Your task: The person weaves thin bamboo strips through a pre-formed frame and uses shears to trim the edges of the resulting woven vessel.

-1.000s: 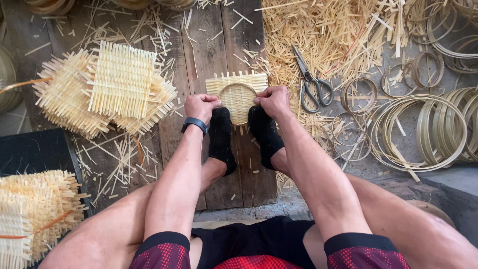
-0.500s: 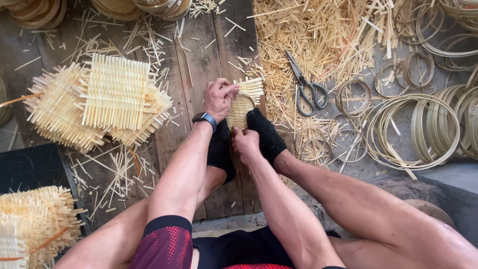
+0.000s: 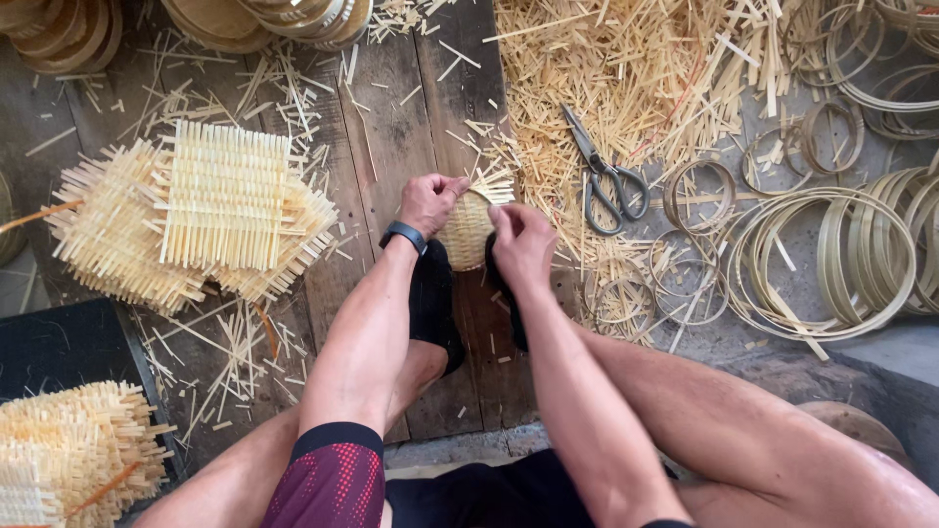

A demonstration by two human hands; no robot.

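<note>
A small woven bamboo piece (image 3: 469, 227) with loose strip ends stands tilted on edge between my two black-socked feet (image 3: 430, 303). My left hand (image 3: 428, 200), with a dark band on its wrist, pinches the piece's upper left rim. On the right side my right hand (image 3: 523, 244) presses and grips it. Both hands are closed on the piece. Its lower part is hidden behind my hands and feet.
A stack of flat woven mats (image 3: 201, 215) lies to the left, another (image 3: 68, 455) at the lower left. Scissors (image 3: 606, 176) rest on a heap of bamboo offcuts (image 3: 626, 88). Bamboo hoops (image 3: 831, 259) fill the right. Finished round baskets (image 3: 264, 20) sit at the top.
The woven piece went from lying flat and square-on to turned on edge. My hands rotated with it, and the right hand moved from below it to its right side.
</note>
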